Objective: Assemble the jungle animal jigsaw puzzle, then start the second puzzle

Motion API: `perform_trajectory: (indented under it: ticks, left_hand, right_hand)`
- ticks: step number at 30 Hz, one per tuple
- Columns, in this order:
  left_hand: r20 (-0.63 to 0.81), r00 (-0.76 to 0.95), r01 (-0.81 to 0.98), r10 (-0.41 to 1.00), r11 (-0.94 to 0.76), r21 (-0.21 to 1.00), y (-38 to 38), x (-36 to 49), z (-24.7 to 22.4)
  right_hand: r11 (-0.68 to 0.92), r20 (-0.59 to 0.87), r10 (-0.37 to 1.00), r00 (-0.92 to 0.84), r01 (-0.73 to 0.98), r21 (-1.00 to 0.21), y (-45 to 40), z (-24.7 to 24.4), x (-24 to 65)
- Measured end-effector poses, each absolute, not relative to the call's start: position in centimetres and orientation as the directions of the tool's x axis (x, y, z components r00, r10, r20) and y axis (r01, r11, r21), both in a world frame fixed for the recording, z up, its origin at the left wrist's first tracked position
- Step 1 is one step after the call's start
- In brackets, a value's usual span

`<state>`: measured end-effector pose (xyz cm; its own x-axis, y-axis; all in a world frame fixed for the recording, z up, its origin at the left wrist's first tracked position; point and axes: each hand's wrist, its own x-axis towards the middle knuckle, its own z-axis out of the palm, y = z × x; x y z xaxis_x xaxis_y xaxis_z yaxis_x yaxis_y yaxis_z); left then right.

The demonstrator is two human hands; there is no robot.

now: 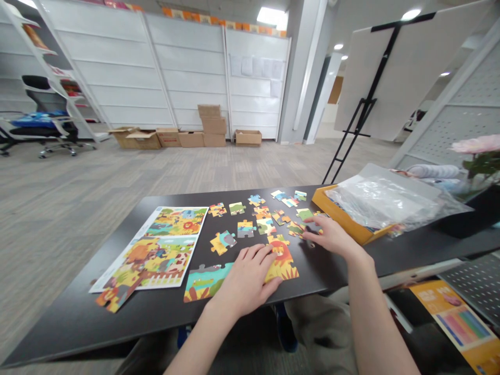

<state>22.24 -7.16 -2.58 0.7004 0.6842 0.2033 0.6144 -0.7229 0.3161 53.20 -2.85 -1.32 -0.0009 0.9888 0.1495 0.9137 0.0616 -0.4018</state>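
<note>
My left hand (252, 276) lies palm down, fingers extended, over a joined strip of puzzle pieces (203, 281) near the table's front edge. Beyond its fingertips shows the lion section (282, 255) of that strip. My right hand (328, 234) is over the right part of the loose pieces, with thumb and fingers apart beside a yellow-green piece (296, 229). Several loose pieces are spread behind my hands, among them a grey and yellow pair (223, 242) and a blue-topped piece (246, 229). A printed picture sheet (172, 250) lies at the left.
A few joined pieces (117, 291) overlap the sheet's lower left corner. On the right, a yellow box (351, 219) holds clear plastic bags (390, 198). The black table (164, 312) ends just in front of my body. Cardboard boxes (213, 130) stand by the far shelves.
</note>
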Motion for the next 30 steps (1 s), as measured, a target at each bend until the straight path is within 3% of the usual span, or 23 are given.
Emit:
perform_trajectory:
  ticks: [8,18,21,26,30]
  left_hand:
    - [0.225,0.701,0.606,0.677,-0.732,0.312,-7.1,22.1,-2.7]
    - [0.223,0.707,0.605,0.672,-0.737,0.301,-7.2,22.2,-2.7]
    - [0.225,0.704,0.61,0.674,-0.735,0.294,-7.2,22.1,-2.8]
    - [0.233,0.702,0.608,0.673,-0.736,0.296,-7.1,22.1,-2.8]
    - [0.229,0.7,0.611,0.676,-0.733,0.297,-7.1,22.2,-2.7]
  right_hand:
    - [0.085,0.068,0.996,-0.062,0.902,-0.424,-1.9,-2.2,52.4]
    - [0.059,0.119,0.993,-0.013,0.917,-0.394,-1.7,-2.9,51.5]
    - [0.036,0.068,0.998,-0.004,0.879,-0.475,-1.8,-2.6,51.5]
    - [0.01,-0.009,1.0,-0.026,0.654,-0.757,-2.0,-2.1,52.2]
    - [0.044,0.011,0.998,-0.058,0.584,-0.81,-1.9,-2.1,52.5]
